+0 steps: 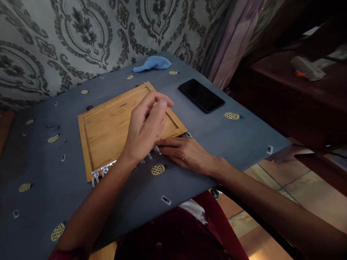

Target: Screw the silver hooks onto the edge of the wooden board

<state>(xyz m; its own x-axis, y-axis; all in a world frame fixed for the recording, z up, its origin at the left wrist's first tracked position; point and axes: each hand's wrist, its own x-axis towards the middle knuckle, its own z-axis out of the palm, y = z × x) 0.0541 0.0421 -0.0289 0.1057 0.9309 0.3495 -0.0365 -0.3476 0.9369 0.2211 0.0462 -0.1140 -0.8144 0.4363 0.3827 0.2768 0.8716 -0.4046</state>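
The grey counter [226, 143] carries a shallow wooden tray [104, 133], a black phone [201, 95] and a blue cloth [152, 64]. The left hand [146, 127] hovers over the tray, fingers loosely curled, holding nothing visible. The right hand [188, 152] lies flat at the tray's near edge on small metal clips [102, 171]; its grip I cannot tell. A nudge could scatter them. Most clips are hidden under the hands.

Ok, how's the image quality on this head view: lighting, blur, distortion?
Head view: dim and unevenly lit, upper right corner nearly black; wide-angle bending curves the grey table edges; left hand slightly soft over the wooden tray; right hand reasonably sharp; no glare on the phone.
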